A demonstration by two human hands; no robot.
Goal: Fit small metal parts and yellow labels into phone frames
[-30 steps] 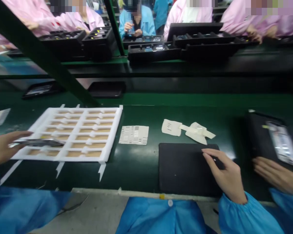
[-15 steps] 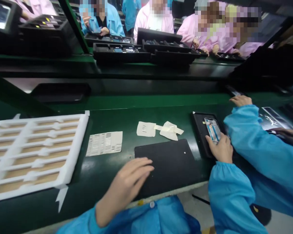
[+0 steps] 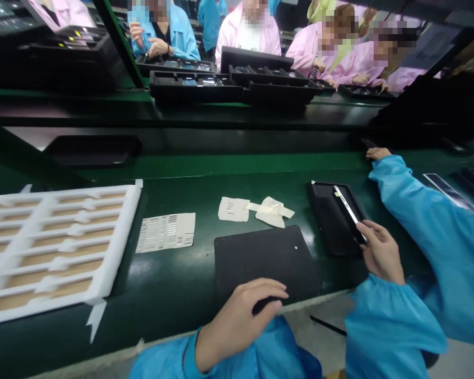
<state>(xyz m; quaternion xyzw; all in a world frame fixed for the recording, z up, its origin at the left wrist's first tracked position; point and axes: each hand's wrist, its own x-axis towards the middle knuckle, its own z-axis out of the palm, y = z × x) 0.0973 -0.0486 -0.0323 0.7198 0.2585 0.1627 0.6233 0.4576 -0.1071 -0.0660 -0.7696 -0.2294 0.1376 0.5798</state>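
As right hand (image 3: 381,253) pinches, device (image 3: 347,207) jutting beyond fingertips, tilted

Right grip (image 3: 383,253) — tilted device (image 3: 348,208), black tray (image 3: 331,223) beneath

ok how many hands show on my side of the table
3: your left hand by the black mat, your right hand holding a phone, and a co-worker's hand beyond it. Others may be hidden.
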